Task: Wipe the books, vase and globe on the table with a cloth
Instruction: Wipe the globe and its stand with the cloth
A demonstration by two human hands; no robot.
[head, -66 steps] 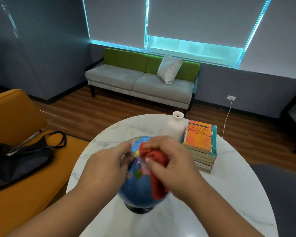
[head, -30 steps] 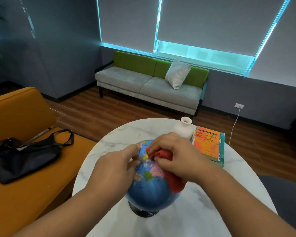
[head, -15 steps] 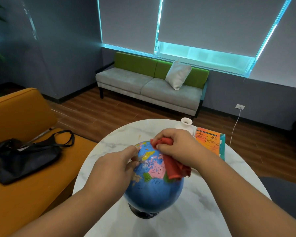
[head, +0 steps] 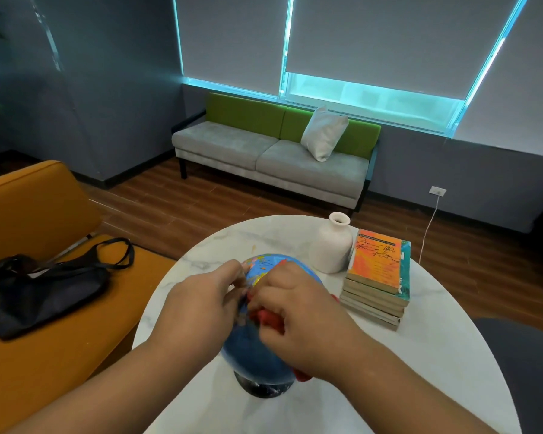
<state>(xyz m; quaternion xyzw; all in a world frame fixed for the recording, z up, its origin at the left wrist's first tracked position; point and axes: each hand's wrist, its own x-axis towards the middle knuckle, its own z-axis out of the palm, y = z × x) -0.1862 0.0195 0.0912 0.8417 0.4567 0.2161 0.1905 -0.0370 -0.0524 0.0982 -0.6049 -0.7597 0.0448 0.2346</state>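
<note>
L hand: fingertips on upper-left of globe, blurred, can't tell if pinching. Globe stands on dark base near my edge of table. Prob. light, hollow, slick, spins, so I brace the ball. Red cloth, soft, bunched in R hand, fingers curled round it, pressed on globe. Hands nearly touching. Vase, prob. fragile + tippy, just beside books, further R.
</note>
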